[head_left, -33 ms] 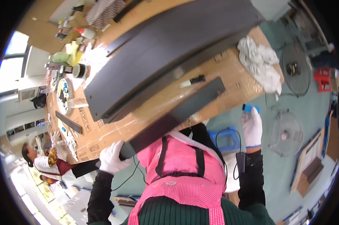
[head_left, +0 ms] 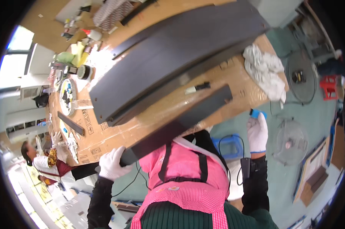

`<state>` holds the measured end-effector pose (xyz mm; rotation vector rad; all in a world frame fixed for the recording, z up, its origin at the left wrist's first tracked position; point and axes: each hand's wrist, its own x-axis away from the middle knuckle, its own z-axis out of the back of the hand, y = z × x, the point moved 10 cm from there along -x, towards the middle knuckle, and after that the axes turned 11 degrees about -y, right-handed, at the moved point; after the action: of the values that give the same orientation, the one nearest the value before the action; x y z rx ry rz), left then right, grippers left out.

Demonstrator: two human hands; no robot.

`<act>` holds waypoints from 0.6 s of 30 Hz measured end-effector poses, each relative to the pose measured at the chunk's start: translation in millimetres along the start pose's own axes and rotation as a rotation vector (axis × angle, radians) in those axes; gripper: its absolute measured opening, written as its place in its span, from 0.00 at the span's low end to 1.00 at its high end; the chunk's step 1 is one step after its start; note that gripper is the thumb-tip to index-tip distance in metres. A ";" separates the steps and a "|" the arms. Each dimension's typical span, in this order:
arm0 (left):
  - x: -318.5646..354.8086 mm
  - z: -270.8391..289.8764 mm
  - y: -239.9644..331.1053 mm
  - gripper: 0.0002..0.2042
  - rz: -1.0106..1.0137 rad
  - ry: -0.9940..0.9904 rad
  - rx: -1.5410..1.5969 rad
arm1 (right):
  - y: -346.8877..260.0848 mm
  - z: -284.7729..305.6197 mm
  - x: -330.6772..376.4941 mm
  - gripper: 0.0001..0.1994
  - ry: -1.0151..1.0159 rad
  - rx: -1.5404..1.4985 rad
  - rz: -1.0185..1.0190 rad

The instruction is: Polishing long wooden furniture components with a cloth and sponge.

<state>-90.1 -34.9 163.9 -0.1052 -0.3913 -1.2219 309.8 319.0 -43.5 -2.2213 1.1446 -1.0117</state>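
Here's the bench, broad and covered in brown cardboard (head_left: pixel 109 139), running wide in front of me! Across it lies the huge dark-grey panel with a long curved edge (head_left: pixel 180 53). Nearer me, the long, narrow dark-grey plank (head_left: pixel 180 122) slants along the front edge, its right end over the cardboard (resting or raised, I can't tell), its left end at my hand. Over on the right, a crumpled white cloth (head_left: pixel 264 72) sits by the bench's corner. My white-gloved left grip (head_left: pixel 113 163) is closed around that left end of the plank! My white-gloved right grip (head_left: pixel 257 133) is up beyond the front edge, over the green floor (head_left: pixel 229 118). Between panel and plank, a slim black-and-white stick (head_left: pixel 197 87). And smallest, a little blue block (head_left: pixel 259 113), pinched between my right thumb and fingers!
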 end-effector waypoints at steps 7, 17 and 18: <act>9.6 205.6 -9.7 0.34 0.214 0.207 -0.206 | -43.5 -28.0 -69.3 0.13 -0.256 -0.242 0.146; -228.5 247.8 -181.6 0.38 0.147 0.220 0.082 | 31.4 -63.3 -118.4 0.18 -0.420 -0.357 0.194; -250.0 235.2 -189.8 0.39 0.117 0.232 0.085 | 34.2 -68.0 -116.4 0.19 -0.491 -0.399 0.167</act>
<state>-393.2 190.0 270.7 0.0850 -0.2310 -1.0870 194.9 392.6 -70.0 -2.4243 1.3451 -0.1514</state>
